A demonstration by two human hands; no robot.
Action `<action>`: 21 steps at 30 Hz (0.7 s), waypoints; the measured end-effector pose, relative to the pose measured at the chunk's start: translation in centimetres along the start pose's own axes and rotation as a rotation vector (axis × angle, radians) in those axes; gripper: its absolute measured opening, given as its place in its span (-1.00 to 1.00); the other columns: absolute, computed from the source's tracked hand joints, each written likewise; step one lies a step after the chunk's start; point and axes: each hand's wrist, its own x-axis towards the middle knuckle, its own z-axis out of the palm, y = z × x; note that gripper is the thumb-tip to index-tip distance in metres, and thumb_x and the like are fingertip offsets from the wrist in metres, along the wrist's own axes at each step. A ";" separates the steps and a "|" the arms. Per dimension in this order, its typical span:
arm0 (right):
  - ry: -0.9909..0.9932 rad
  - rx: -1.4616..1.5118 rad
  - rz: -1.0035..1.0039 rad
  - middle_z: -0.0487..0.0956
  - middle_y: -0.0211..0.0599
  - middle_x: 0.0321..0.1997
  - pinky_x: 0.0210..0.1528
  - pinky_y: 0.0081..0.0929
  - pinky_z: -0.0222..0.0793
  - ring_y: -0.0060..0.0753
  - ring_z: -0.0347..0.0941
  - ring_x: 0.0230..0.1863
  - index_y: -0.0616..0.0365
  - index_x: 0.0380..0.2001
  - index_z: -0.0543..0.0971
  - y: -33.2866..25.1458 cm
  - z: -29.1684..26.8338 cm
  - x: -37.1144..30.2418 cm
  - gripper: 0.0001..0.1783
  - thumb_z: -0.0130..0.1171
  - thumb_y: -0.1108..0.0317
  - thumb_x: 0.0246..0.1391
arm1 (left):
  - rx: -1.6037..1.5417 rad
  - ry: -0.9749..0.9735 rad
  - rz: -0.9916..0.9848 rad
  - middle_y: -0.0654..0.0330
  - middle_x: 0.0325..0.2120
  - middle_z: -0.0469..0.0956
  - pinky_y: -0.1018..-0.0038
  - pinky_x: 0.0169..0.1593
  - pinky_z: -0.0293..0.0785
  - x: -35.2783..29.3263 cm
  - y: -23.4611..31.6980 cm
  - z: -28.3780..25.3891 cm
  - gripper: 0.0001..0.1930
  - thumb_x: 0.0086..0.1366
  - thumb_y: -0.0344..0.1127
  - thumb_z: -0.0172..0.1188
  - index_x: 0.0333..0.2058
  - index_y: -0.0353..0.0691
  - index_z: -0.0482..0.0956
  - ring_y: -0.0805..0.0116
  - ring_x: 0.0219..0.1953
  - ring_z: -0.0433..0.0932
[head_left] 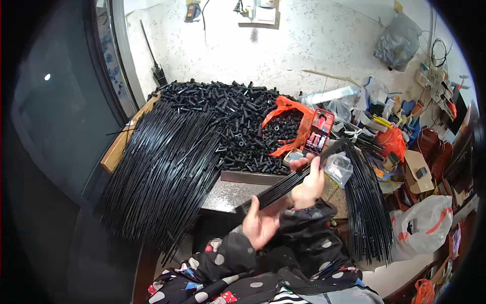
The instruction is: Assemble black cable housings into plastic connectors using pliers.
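Observation:
A slanting bundle of thin black rods [283,188] lies across both my hands in front of the table edge. My right hand [309,190] is closed round its middle, thumb on top. Lower down, my left hand [260,226] cups the near end with the thumb raised, its other fingers partly hidden beneath the bundle. To the left spreads a large heap of long black rods [162,172]. Another sheaf of black rods [365,207] hangs over the table edge on the right. Behind my hands is a mound of small black tubular parts [217,111].
An orange plastic bag [307,121] holds small black rings, with a lit phone [320,130] leaning beside it. A metal strip [253,179] borders the parts mound. Clutter, an open cardboard box [417,172] and a white plastic bag [425,223] crowd the right side.

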 end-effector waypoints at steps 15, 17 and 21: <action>-0.720 -0.588 0.395 0.50 -0.29 -0.46 -0.27 -0.56 0.31 -0.51 0.41 -0.41 0.33 -0.22 0.39 7.2 -9.1 -7.2 -0.73 -0.15 0.33 0.17 | 1.716 -0.134 0.512 0.13 -0.41 0.57 0.26 0.11 0.12 3.8 9.9 4.3 -0.80 0.09 -0.33 0.14 -0.33 -0.31 0.51 0.33 -0.33 0.55; -0.704 -0.527 0.447 0.49 -0.28 -0.28 -0.14 -0.57 0.29 -0.51 0.40 -0.24 0.34 -0.12 0.37 6.7 -10.2 -6.1 -0.68 -0.13 0.31 0.16 | 1.723 -0.088 0.593 0.26 -0.64 0.56 0.05 0.21 -0.22 3.7 9.0 3.7 -0.87 0.17 -0.34 0.04 -0.42 -0.26 0.52 0.35 -0.48 0.56; -0.518 -0.398 0.482 0.48 -0.24 -0.21 -0.11 -0.57 0.31 -0.47 0.41 -0.18 0.34 -0.15 0.35 7.9 -12.7 -4.6 -0.70 -0.07 0.33 0.13 | 1.456 -0.787 -0.013 0.04 -0.22 0.50 0.15 0.23 -0.19 2.1 10.5 5.3 -0.50 0.07 -0.12 0.16 -0.08 -0.33 0.38 0.24 -0.06 0.40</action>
